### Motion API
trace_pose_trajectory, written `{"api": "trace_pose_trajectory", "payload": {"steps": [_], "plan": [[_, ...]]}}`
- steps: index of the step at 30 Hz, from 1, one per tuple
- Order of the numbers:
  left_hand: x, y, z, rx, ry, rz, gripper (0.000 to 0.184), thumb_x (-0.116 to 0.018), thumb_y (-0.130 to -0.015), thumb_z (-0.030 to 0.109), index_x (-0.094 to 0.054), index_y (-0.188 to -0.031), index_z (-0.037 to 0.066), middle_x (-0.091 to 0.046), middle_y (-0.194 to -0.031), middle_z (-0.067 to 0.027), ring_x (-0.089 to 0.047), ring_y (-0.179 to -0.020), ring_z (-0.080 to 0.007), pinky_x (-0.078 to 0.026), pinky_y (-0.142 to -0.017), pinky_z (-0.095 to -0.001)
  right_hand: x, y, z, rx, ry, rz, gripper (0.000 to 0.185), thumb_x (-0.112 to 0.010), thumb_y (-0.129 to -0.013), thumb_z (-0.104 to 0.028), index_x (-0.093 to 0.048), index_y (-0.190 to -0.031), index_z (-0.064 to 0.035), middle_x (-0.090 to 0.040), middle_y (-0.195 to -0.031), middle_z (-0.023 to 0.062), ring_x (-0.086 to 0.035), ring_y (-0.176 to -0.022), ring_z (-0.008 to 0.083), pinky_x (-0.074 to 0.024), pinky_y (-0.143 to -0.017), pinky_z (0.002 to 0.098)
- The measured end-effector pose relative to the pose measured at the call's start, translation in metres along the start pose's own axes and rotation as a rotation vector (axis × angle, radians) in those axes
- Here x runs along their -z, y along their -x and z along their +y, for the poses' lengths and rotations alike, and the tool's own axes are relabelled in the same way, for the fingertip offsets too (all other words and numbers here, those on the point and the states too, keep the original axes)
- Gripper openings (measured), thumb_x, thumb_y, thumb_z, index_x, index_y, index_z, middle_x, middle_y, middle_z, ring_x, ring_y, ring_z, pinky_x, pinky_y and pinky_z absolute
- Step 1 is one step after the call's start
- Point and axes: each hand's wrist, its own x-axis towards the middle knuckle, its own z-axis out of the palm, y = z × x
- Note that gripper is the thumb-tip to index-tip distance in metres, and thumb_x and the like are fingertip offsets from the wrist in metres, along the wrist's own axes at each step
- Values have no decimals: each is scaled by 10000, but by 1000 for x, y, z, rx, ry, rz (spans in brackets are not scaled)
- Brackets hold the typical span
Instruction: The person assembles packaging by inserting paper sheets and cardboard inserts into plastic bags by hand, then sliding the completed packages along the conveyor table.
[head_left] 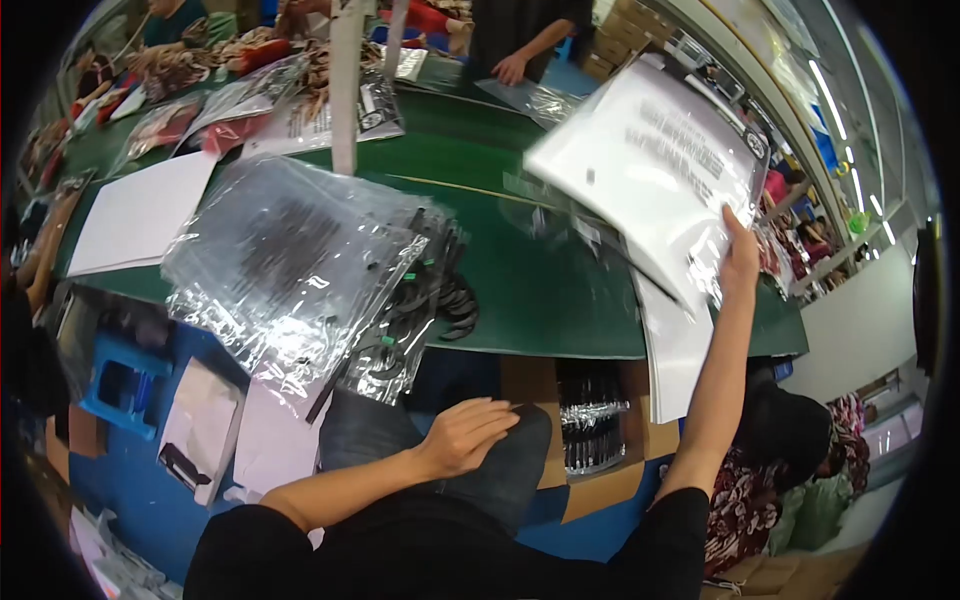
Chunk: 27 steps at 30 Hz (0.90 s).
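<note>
My right hand [740, 255] grips the lower right edge of a clear plastic bag [735, 150] with printed text and a white sheet [600, 150] in it, raised and tilted above the right side of the green table. My left hand [465, 437] is over my lap, holding nothing, its fingers stretched out side by side. In front of it, a stack of clear printed plastic bags [290, 250] hangs over the table's near edge. Black hangers [455, 305] with green tags lie beside that stack. Under the raised bag rests a pile of white sheets [672, 350].
The green table [480, 240] carries a white post [345, 90] and white sheets [145, 215] at left. Beneath it stands an open cardboard box [600, 430] of black, plastic-wrapped items. A blue stool [125, 385] is on the left floor. Across the table, a person's hand [512, 68] touches another bag.
</note>
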Motion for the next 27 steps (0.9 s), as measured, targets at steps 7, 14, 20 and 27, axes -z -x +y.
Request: {"api": "trace_pose_trajectory", "payload": {"steps": [7,14,20,27], "plan": [[12,51,-21,151,63,-148,195,-748,-804,17,-744,-1000,26,-742,-957,-122,-720,-922,-265,-563,-850,-376,-97,-113,126,-97,-520,99,375,-674,-860,-35,-558,-1206,51,-624,-1151,157,-619,-1081,319,-489,-1020,487],[39,61,-41,316,64,-265,153,-726,-826,23,-747,-977,26,-738,-906,-118,-717,-831,-264,-560,-754,-363,-258,-116,280,-327,-630,490,393,-598,-826,73,-531,-1210,23,-621,-1094,150,-653,-965,318,-576,-833,495],[48,76,-56,379,62,-338,148,-716,-836,22,-744,-981,26,-732,-887,-121,-710,-787,-274,-556,-719,-365,-278,-92,330,-544,-449,478,404,-501,-888,22,-529,-1292,23,-600,-1245,191,-666,-1001,361,-601,-822,525],[49,84,-70,474,110,-379,167,-694,-864,29,-731,-1027,29,-728,-891,-124,-705,-804,-285,-546,-755,-372,-256,-106,321,-495,-295,587,389,-485,-893,13,-554,-1275,40,-572,-1278,202,-656,-1018,365,-612,-809,509]]}}
